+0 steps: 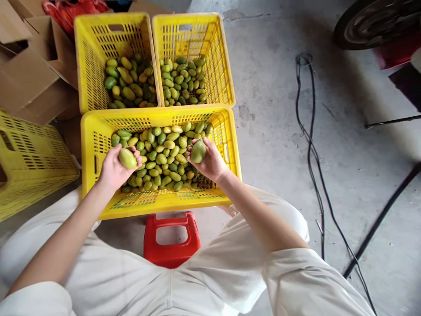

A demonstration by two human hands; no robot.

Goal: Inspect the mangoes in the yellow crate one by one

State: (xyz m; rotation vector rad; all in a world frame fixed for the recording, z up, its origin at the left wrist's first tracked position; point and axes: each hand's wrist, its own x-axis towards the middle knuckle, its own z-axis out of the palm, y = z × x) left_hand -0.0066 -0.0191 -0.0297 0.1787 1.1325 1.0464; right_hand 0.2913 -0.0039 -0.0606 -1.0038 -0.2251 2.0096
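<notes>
Over the near crate (158, 205), the left hand (110, 170) has its grip curled around a yellow-green fruit (128, 158), and the right hand (215, 164) cups a greener fruit (198, 151). One fruit per hand seems to be held up for a look; any move from here would call for keeping the fingers cupped. Deeper fruit inside the near crate is hidden, the undersides of both held fruits are covered, and the wheel (365, 26) well to its right is cut off.
</notes>
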